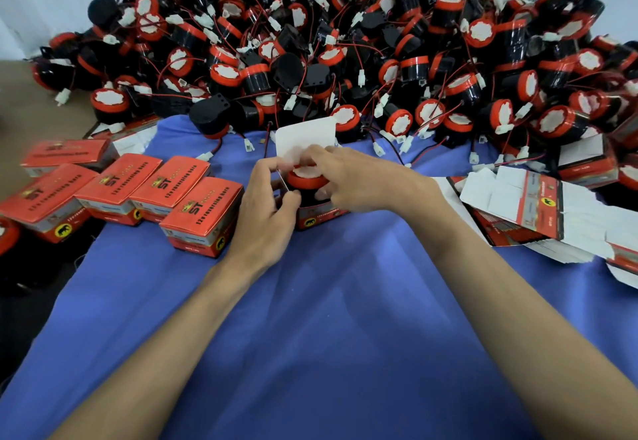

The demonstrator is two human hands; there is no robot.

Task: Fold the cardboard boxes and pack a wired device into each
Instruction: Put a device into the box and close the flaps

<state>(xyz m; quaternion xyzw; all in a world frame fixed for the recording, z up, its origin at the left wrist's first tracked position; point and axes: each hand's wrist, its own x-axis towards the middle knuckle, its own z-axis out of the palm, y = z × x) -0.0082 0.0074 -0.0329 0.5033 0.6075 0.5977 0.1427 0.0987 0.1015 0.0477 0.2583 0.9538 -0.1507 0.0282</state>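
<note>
An open red cardboard box stands on the blue cloth in the middle, its white lid flap raised at the back. A black wired device with a red rim and white top sits partly inside it. My left hand grips the box's left side, thumb on its front edge. My right hand holds the device from the right, fingers curled over its top. The box's right wall is hidden behind that hand.
A big heap of black-and-red wired devices fills the back. Several closed red boxes stand in a row at the left. A stack of flat unfolded boxes lies at the right. The blue cloth covers the near area.
</note>
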